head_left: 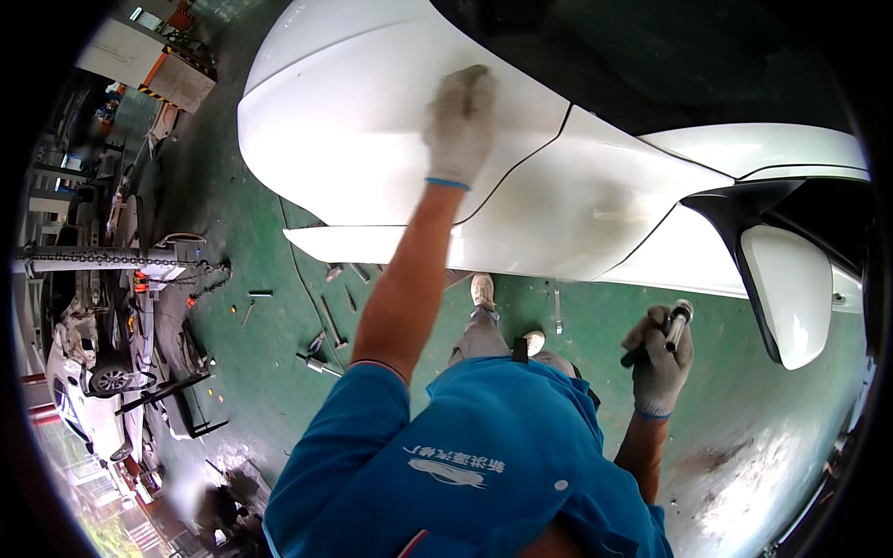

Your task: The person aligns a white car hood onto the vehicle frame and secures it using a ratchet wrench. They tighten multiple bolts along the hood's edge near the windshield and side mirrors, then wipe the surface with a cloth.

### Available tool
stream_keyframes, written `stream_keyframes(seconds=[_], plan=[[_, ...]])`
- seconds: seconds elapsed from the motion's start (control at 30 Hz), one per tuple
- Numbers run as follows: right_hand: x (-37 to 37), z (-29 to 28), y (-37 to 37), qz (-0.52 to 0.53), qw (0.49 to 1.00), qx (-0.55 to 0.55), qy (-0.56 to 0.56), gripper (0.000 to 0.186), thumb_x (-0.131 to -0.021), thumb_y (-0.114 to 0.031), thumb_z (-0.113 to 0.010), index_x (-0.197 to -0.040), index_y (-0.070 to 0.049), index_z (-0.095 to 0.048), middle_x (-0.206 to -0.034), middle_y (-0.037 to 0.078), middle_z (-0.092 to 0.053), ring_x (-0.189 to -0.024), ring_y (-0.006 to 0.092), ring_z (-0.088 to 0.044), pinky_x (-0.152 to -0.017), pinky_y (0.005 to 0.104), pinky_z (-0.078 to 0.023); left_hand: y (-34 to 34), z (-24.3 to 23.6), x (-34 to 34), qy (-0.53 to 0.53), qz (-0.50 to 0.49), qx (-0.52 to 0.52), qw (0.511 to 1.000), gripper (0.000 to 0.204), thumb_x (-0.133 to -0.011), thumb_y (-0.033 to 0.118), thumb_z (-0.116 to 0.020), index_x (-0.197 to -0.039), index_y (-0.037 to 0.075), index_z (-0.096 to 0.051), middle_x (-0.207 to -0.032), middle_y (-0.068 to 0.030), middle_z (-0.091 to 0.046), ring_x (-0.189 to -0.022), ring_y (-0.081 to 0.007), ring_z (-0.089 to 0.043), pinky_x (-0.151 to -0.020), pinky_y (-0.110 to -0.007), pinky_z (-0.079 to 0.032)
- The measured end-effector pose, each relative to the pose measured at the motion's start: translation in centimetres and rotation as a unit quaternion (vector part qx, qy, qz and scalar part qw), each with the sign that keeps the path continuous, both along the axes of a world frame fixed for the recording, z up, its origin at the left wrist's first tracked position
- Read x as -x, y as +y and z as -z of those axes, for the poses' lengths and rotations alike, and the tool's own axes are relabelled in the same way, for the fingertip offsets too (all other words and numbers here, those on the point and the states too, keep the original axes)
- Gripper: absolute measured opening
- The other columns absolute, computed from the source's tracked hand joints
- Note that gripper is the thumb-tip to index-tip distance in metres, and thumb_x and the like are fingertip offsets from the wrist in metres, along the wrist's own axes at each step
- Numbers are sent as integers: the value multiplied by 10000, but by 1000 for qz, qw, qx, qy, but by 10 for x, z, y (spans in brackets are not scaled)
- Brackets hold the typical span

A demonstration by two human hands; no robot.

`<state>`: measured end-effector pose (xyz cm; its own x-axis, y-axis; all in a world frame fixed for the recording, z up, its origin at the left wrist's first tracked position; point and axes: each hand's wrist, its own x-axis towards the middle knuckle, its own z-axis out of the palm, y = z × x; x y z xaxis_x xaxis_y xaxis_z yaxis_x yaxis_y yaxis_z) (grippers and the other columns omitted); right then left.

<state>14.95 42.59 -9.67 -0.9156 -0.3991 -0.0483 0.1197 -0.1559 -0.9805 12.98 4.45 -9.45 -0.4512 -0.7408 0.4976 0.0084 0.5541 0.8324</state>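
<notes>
My gloved left hand [461, 126] is over the white car's front body panel [335, 130], near its curved seam; motion blurs the fingers, and I cannot tell whether it touches the paint. My right hand [656, 372], also gloved, grips a silver socket tool [677, 327] below the panel edge, left of the side mirror [781, 288]. Dark glass [651, 56] lies beyond the white bodywork. My feet stand on the green floor below the car's edge.
Hammers [330, 321], a long wrench [558, 307] and a cable lie on the green floor [260, 344]. At left are a chained frame rig [149, 265], a damaged white car [84, 391] and a striped block [181, 79].
</notes>
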Motion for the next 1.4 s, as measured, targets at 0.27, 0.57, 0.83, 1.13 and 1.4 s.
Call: stream_keyframes(seconds=[0.27,0.57,0.83,1.13,1.4], plan=[[39,-35,-70,-95,978,-184,-20,378,-924,-86,-681,-1275,54,-661,-719,22,-610,-549,83,-554,-488,251,-447,0,14,-8,-46,23,245,968,204,-976,179,-697,-1141,66,-738,-1164,-129,-753,-1041,-342,-725,-921,-416,-588],[111,-41,-132,-74,888,-259,373,378,-969,-102,-679,-1333,-4,-667,-1242,189,-723,-964,303,-755,-843,389,-608,29,6,35,-80,116,343,929,224,-936,182,-726,-1136,87,-763,-1226,-104,-739,-1146,-328,-690,-1041,-445,-533],[146,-36,-171,-102,798,-387,451,423,-938,-88,-692,-1358,-75,-644,-1318,192,-684,-1101,411,-714,-929,472,-599,-25,-61,104,-456,353,200,792,338,-954,354,-671,-1054,64,-813,-956,-139,-777,-911,-305,-723,-847,-395,-565],[135,-25,-173,-53,777,-406,477,474,-925,-139,-680,-1394,-103,-614,-1345,160,-658,-1096,402,-704,-892,487,-599,-27,-74,114,-533,380,154,740,398,-978,413,-642,-1113,83,-819,-1035,-99,-785,-968,-246,-709,-905,-374,-538],[139,-28,-180,-71,781,-415,460,486,-923,-198,-715,-1379,-83,-591,-1232,229,-663,-1043,427,-716,-852,502,-604,-35,-47,106,-390,426,265,772,352,-1039,355,-590,-1161,87,-783,-1125,-100,-775,-1062,-274,-709,-984,-375,-534]])
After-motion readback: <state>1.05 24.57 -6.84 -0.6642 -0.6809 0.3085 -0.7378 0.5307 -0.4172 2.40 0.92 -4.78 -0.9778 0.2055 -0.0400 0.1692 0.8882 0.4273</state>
